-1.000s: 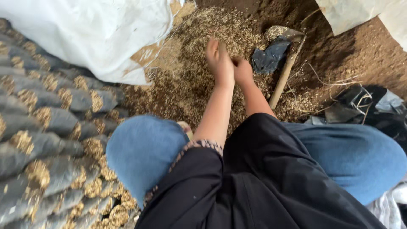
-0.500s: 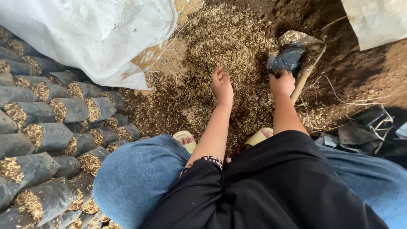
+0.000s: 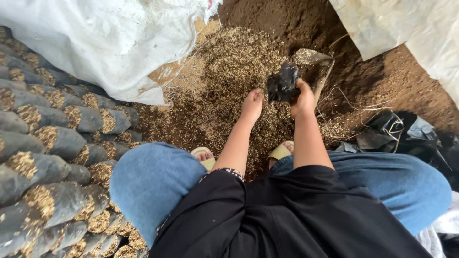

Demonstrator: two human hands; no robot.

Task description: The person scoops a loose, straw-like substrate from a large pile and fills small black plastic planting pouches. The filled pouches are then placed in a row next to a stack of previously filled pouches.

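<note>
Right hand (image 3: 303, 99) pinching limp black bag (image 3: 283, 83); left hand (image 3: 252, 106) spread, flat on husk pile (image 3: 229, 71). Could slip, spilling onto ground.

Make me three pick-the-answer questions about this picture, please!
1. Where do the filled black bags lie?
A. at the picture's left
B. at the top right
C. on the person's lap

2. What colour is the big sack at the top left?
A. red
B. white
C. green

3. What is the right hand doing?
A. lying flat and empty
B. holding a small black bag
C. resting on a knee

Answers: 1 A, rows of them fill the left edge. 2 B, its woven cloth is white. 3 B, its fingers grip the crumpled bag above the husk pile, while the left hand is empty.
</note>
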